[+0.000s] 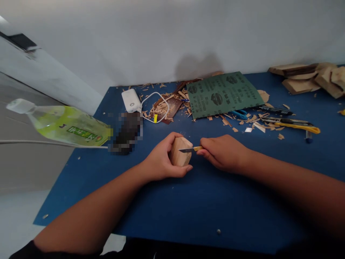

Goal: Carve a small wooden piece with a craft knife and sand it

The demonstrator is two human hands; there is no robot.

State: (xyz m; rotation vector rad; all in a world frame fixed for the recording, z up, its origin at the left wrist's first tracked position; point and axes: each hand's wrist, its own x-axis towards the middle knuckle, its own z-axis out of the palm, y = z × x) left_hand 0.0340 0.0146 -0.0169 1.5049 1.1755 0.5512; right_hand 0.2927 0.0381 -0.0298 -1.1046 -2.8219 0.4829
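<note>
My left hand [163, 160] is wrapped round a pale block of wood [178, 156] with cut, angled faces, thumb along its near edge. In my right hand [223, 153] is a small carving knife [185, 150] with a yellowish handle, gripped in a closed fist. Its blade points left and lies over the face of the block; whether the edge touches the wood I cannot tell. Both hands are above the blue table [175, 208], near its middle.
Behind my hands lie wood shavings [161, 109], a green sandpaper sheet [223, 94] and a white power bank [131, 100] with a cable. A yellow cutter [299, 126] and carved wood pieces [309, 77] are at right. A green-labelled bottle [61, 122] stands left.
</note>
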